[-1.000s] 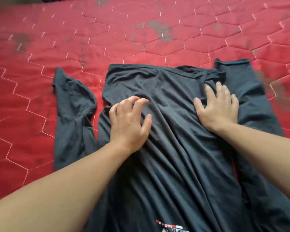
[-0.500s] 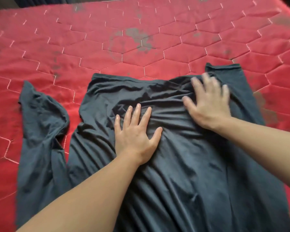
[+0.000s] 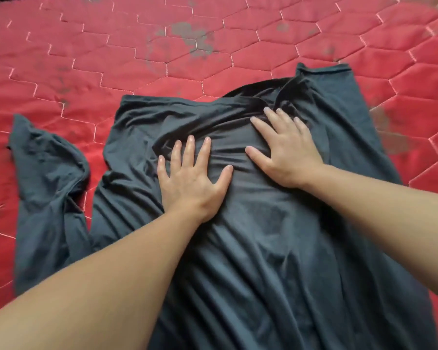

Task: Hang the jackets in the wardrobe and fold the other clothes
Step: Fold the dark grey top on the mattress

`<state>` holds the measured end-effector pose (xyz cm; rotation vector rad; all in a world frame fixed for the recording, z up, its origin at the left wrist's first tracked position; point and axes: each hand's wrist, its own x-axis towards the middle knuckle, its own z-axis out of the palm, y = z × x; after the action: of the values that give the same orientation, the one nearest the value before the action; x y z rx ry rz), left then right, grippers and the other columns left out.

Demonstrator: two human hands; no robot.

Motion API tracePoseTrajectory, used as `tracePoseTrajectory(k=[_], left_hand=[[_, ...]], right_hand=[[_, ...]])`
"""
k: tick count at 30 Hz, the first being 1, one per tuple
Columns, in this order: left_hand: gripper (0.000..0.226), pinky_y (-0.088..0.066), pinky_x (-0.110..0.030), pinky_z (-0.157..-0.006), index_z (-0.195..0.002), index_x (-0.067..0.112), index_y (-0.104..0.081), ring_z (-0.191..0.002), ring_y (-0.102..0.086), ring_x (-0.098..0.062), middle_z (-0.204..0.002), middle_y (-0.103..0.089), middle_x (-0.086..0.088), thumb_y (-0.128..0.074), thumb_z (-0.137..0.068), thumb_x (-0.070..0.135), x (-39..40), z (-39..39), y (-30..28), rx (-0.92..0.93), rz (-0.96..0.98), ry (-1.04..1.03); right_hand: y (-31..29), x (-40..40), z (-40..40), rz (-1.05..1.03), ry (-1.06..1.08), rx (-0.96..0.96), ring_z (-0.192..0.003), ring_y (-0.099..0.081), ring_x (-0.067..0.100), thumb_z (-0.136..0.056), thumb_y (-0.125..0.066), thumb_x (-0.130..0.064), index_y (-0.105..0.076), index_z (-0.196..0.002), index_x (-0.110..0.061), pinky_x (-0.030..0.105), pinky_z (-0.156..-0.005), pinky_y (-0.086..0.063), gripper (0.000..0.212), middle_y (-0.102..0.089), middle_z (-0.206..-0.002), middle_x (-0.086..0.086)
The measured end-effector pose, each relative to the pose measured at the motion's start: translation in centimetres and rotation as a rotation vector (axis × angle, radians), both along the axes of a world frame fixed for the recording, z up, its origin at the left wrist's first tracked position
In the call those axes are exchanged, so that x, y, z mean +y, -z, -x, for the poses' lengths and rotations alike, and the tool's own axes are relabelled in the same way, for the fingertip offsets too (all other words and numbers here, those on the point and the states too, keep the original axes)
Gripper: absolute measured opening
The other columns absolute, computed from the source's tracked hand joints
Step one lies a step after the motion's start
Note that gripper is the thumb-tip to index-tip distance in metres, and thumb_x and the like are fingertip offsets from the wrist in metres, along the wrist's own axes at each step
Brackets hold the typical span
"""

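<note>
Dark grey shirt (image 3: 238, 248) lay spread on the red quilted bed (image 3: 213, 59), body running from the near edge toward the middle, collar end farthest away, one sleeve (image 3: 46, 198) crumpled out toward the left edge, the other lying along the right side. Compared with a second earlier, showed the left hand (image 3: 190, 183) gone from clawed, with fingers curled into the cloth, to flat and splayed, palm down on the upper middle of the shirt. Showed the right hand (image 3: 286, 150) slid in from the right shoulder toward the centre, just beside the left, fingertips (image 3: 267, 111) near the bunched collar. Neither grip clenched on anything: both released, open and pressing only. Wrinkles remained across the chest and lower body. Judged as smoothing ahead of the fold, with the cloth pinned flat rather than gathered. Fold itself not yet begun; left sleeve likely wanted straightening first.
</note>
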<state>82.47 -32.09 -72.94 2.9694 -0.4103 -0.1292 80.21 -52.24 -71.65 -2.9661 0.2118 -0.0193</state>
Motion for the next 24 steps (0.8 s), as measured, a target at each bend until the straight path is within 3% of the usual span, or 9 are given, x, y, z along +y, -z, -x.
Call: tracePoseTrajectory(k=[3,5,8,11,16,24], left_hand=[[0.083,0.004,-0.047,-0.118,-0.152,0.045,-0.007,-0.15,0.003,-0.013,-0.164,-0.003,0.01,-0.008,-0.077,0.081,0.0,-0.6,0.3,0.031,-0.02,0.007],[0.078,0.005,-0.047,-0.118,-0.152,0.045,-0.008,-0.15,0.004,-0.012,-0.164,-0.002,0.009,-0.017,-0.082,0.079,0.2,-1.4,-0.2,0.103,-0.001,0.027],[0.064,0.002,-0.046,-0.12,-0.152,0.041,-0.016,-0.15,-0.001,-0.013,-0.164,-0.008,0.006,-0.037,-0.094,0.059,1.4,0.3,-1.4,0.129,0.217,0.031],[0.059,-0.008,-0.047,-0.118,-0.149,0.034,-0.032,-0.147,-0.018,-0.015,-0.158,-0.028,0.003,-0.045,-0.092,0.043,5.0,8.8,-1.9,-0.054,0.36,0.037],[0.051,-0.032,-0.048,-0.108,-0.135,0.023,-0.056,-0.133,-0.045,-0.021,-0.141,-0.052,-0.004,-0.05,-0.087,0.038,11.2,22.8,-1.9,-0.079,0.343,0.178],[0.058,-0.016,-0.051,-0.118,-0.145,0.031,-0.043,-0.146,-0.026,-0.024,-0.156,-0.035,-0.002,-0.039,-0.09,0.05,18.1,36.0,-2.2,0.113,0.158,0.258]], right_hand=[[-0.7,1.3,1.0,-0.066,0.048,-0.091,-0.149,-0.009,0.024,-0.095,-0.038,-0.051,-0.028,-0.151,-0.028,0.049,-0.119,-0.005,0.061,-0.009,-0.163,0.003],[-0.6,3.9,4.3,-0.136,-0.033,-0.123,-0.148,-0.013,0.024,-0.093,-0.04,-0.051,-0.036,-0.147,-0.028,0.051,-0.118,-0.007,0.06,-0.014,-0.162,0.004],[-0.4,5.2,10.3,-0.065,-0.127,-0.047,-0.147,-0.018,0.022,-0.094,-0.044,-0.049,-0.041,-0.144,-0.026,0.046,-0.118,-0.008,0.056,-0.023,-0.16,0.004],[-1.4,5.7,14.1,-0.167,-0.027,-0.104,-0.142,-0.03,0.024,-0.093,-0.051,-0.039,-0.051,-0.137,-0.018,0.046,-0.117,-0.013,0.048,-0.037,-0.153,0.009],[-1.2,13.2,25.3,-0.148,-0.285,-0.083,-0.137,-0.041,0.027,-0.087,-0.053,-0.038,-0.06,-0.128,-0.017,0.051,-0.114,-0.023,0.047,-0.049,-0.144,0.009],[-1.0,16.9,38.4,-0.146,-0.286,-0.055,-0.134,-0.041,0.035,-0.083,-0.054,-0.05,-0.06,-0.128,-0.014,0.054,-0.111,-0.028,0.059,-0.046,-0.143,0.016]])
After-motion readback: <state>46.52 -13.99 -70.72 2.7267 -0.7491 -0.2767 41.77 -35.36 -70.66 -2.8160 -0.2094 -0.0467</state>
